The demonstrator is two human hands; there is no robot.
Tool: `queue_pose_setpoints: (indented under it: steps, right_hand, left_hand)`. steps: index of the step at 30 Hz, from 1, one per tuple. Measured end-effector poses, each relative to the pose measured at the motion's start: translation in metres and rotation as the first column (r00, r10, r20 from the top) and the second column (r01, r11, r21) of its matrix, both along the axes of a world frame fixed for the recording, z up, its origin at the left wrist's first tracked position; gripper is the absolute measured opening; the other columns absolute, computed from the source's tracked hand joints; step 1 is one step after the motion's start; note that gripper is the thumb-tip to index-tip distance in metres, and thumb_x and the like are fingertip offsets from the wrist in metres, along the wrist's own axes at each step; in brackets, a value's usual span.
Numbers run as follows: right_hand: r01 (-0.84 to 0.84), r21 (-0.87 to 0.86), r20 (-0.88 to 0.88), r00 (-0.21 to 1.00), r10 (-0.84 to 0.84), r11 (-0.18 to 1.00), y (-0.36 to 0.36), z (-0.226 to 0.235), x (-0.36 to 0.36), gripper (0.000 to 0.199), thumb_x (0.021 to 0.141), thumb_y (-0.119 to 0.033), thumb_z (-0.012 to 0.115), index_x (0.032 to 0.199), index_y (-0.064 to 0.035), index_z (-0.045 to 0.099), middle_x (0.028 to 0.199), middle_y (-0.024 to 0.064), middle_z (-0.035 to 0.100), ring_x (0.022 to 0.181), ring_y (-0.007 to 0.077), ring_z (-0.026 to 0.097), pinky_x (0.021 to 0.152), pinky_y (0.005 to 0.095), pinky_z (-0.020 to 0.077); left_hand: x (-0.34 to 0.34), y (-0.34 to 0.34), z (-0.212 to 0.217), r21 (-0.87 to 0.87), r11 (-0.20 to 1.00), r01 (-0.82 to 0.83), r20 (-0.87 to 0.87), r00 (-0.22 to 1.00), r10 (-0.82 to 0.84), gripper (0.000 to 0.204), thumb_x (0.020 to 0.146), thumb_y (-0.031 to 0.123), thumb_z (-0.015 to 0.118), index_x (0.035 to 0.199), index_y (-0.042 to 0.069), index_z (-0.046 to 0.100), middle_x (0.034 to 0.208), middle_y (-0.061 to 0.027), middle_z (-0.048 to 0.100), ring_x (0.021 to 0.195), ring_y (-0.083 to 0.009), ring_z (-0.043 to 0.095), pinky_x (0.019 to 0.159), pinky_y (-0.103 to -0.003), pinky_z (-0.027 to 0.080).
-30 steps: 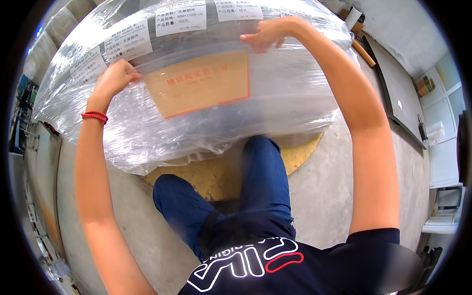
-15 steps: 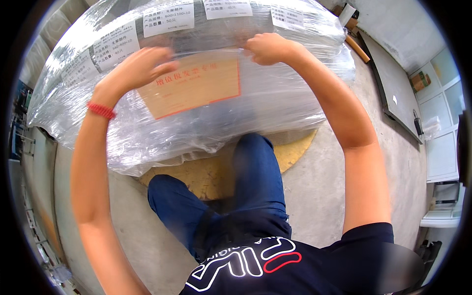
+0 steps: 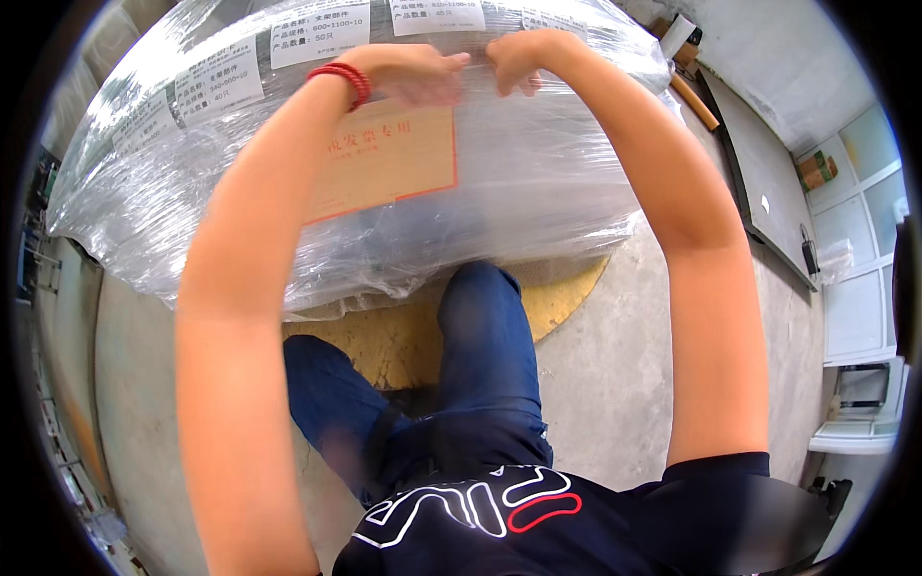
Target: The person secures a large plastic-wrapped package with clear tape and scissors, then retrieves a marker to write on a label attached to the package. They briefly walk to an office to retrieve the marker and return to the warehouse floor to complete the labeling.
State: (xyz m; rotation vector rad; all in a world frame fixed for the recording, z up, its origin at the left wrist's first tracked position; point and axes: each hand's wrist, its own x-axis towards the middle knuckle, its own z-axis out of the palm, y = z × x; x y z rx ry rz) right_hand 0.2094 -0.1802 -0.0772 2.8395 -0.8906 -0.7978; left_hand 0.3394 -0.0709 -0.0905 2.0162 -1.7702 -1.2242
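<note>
A large load wrapped in clear stretch film (image 3: 547, 182) fills the space in front of me. Under the film, on the side facing me, lies a tan paper envelope (image 3: 403, 163) with red print and a red edge, its left part hidden by my left forearm. My left hand (image 3: 413, 72), slightly blurred, reaches rightward just above the envelope with its fingers stretched out. Close to its fingertips, my right hand (image 3: 519, 60) is at the film with fingers curled downward; whatever they may pinch is hidden. White printed labels (image 3: 322, 34) show along the load's upper part.
Beneath the load is a round yellow base (image 3: 567, 298) on the concrete floor (image 3: 615, 384), close to my knees. To the right lie a brown tube (image 3: 693, 101) and a long dark flat platform (image 3: 759, 182). White cabinets (image 3: 855, 317) stand along the right wall.
My left hand has swept right across the top of the envelope and come close to my right hand. The right hand has shifted slightly up, its fingers now pointing down.
</note>
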Motion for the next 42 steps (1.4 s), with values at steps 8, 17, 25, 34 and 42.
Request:
queue_pose_setpoints:
  steps: [8,17,25,34,42]
  right_hand:
    - [-0.205,-0.202,0.042,0.975,0.218,0.958,0.016,-0.009,-0.002,0.023,0.07,-0.018,0.058,0.087,-0.0033,0.065,0.084,0.0121,0.065,0.076,0.0267,0.062,0.064,0.0385,0.049]
    - [-0.34,-0.162,0.166,0.916,0.365,0.926,0.036,-0.008,0.029,0.027,0.071,-0.024,0.06,0.079,0.0022,0.064,0.075,0.0161,0.064,0.071,0.0298,0.062,0.063,0.037,0.0496]
    - [-0.062,0.14,0.169,0.985,0.037,0.988,-0.009,-0.004,-0.004,0.034,0.072,-0.031,0.064,0.08,0.0024,0.065,0.072,0.0137,0.065,0.065,0.0297,0.062,0.067,0.0346,0.0509]
    - [-0.788,-0.031,0.728,0.403,0.554,0.615,0.132,0.019,0.105,0.016,0.079,-0.013,0.053,0.085,0.0005,0.059,0.079,0.0135,0.06,0.075,0.03,0.056,0.067,0.0365,0.0454]
    - [-0.594,0.17,0.8,0.549,0.242,0.786,0.182,-0.031,0.188,0.011,0.062,-0.002,0.051,0.063,0.0014,0.062,0.058,0.0158,0.06,0.057,0.0271,0.061,0.055,0.0374,0.0484]
  left_hand:
    - [0.075,0.1,0.041,0.17,0.971,-0.167,0.287,0.951,0.113,0.072,0.088,0.06,0.018,0.118,0.006,0.054,0.125,-0.0126,0.049,0.117,-0.0244,0.046,0.099,-0.041,0.034]
    - [0.129,0.165,0.05,0.176,0.962,-0.209,0.506,0.857,0.094,0.05,0.086,0.049,0.042,0.116,0.011,0.057,0.12,-0.0108,0.054,0.113,-0.0239,0.049,0.097,-0.042,0.037]
    - [0.128,0.195,0.026,-0.061,0.998,-0.017,0.521,0.853,0.047,0.044,0.07,0.003,0.061,0.113,0.012,0.058,0.118,-0.0087,0.055,0.105,-0.0239,0.052,0.091,-0.033,0.04]
    - [0.092,0.234,-0.006,-0.298,0.955,0.006,0.707,0.674,0.217,0.052,0.071,-0.001,0.057,0.12,0.014,0.051,0.114,-0.0084,0.052,0.099,-0.0294,0.054,0.08,-0.038,0.045]
    - [0.081,0.241,-0.023,-0.407,0.911,0.073,0.779,0.549,0.303,0.061,0.066,-0.008,0.051,0.123,0.016,0.051,0.115,-0.0193,0.052,0.09,-0.0325,0.057,0.079,-0.039,0.045]
